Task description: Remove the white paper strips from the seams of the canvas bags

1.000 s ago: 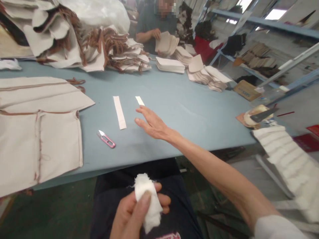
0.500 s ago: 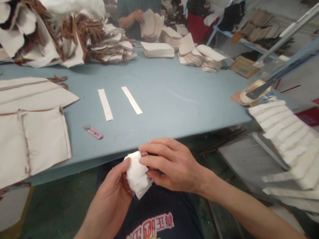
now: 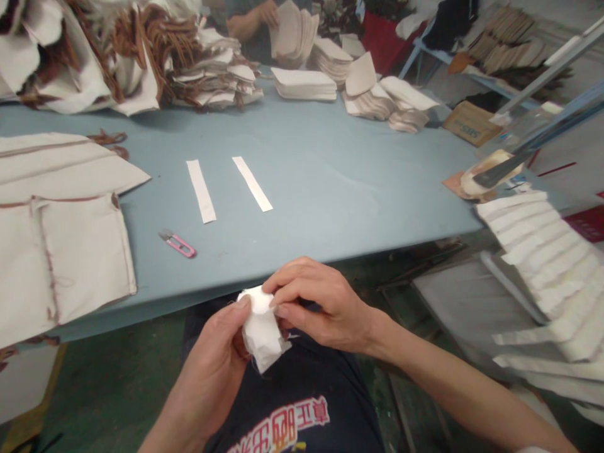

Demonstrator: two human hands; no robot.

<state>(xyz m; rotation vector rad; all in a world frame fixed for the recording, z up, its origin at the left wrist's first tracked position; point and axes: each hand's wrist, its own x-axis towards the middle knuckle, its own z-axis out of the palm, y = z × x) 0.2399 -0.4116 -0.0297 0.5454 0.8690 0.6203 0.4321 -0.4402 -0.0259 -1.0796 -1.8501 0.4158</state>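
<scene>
A small bundle of white fabric pieces (image 3: 263,336) with frayed edges is held over my lap, just below the table's front edge. My left hand (image 3: 219,343) grips it from the left, thumb on top and fingers underneath. My right hand (image 3: 325,305) pinches its upper right edge between thumb and fingers; those fingertips are partly hidden. Beyond my hands, two white strips (image 3: 201,192) lie apart on the blue tabletop (image 3: 340,182). Pink thread snips (image 3: 178,243) rest to the left of them.
Cream fabric panels (image 3: 87,251) cover the table's left side. Piles of cloth with brown ties (image 3: 155,63) stand behind them. Stacked cream pieces (image 3: 306,85) lie at the back, near another person's hand (image 3: 268,12). On the right are a blue metal pole (image 3: 533,141), a cardboard box (image 3: 472,124) and layered white strips (image 3: 547,251).
My right fingers have drawn closer together at the bundle's edge. The top piece of fabric sits differently, and a loose end now sticks out on the right. The view has shifted slightly.
</scene>
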